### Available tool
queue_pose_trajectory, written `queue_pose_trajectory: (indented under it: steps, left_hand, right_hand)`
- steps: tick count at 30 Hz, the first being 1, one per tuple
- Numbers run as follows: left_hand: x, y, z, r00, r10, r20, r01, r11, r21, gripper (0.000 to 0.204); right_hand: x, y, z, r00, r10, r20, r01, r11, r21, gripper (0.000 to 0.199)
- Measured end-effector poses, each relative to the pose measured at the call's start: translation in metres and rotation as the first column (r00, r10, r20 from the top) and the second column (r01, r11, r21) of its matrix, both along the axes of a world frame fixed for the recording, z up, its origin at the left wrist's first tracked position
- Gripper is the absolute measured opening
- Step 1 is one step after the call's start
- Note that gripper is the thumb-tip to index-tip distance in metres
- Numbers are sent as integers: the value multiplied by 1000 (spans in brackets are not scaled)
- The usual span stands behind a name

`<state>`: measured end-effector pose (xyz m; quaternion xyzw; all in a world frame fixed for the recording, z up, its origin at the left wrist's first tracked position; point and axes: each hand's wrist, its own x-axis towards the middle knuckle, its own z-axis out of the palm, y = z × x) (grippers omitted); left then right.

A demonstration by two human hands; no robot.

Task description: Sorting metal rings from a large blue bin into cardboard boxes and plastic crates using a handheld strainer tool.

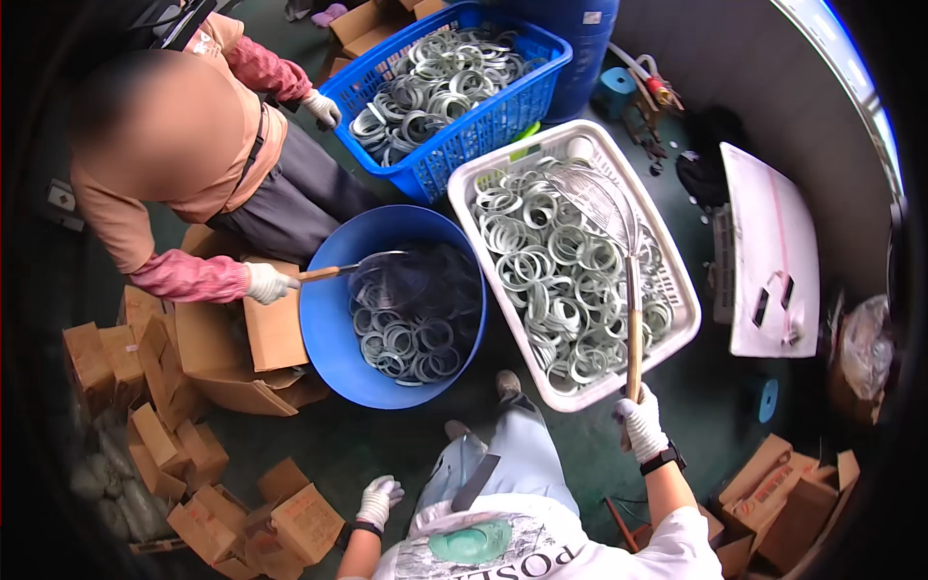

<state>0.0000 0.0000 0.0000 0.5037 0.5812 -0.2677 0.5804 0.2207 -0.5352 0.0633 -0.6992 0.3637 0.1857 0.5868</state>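
My right hand (640, 425), in a white glove, grips the wooden handle of a wire skimmer (592, 201). The skimmer's mesh head rests over the pale metal rings (551, 256) heaped in a white basket (536, 372) in front of me. Nothing is in my gloved left hand (379, 500), which hangs beside my left leg with its fingers loosely apart. Left of the basket stands a round blue tub (324, 329) with more rings (411, 343) in it. A co-worker's gloved hand (268, 282) holds a second wooden-handled skimmer (324, 274) there, its head blurred.
Another person (184, 193) stands at the far left, one hand by a blue basket (464, 145) full of rings. Cardboard boxes (307, 522) crowd the left and lower left, with others (773, 493) at lower right. A white panel (773, 242) stands on the right, near a blue spool (768, 400).
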Motion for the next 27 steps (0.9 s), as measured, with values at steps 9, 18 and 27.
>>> queue_pose_trajectory:
  steps: [9,18,27]
  left_hand:
    - [60,23,-45,995,96,23,-97,994,42,31]
    - [77,38,-54,988,151,15,-152,984,89,30]
    - [44,99,-61,956,292,-21,-284,942,179,34]
  right_hand:
    - [-26,65,20,964,-98,-247,189,905,381,25]
    - [58,79,-114,940,-88,-329,203,921,333,8]
    - [9,60,-32,968,-135,-209,194,935,296,38]
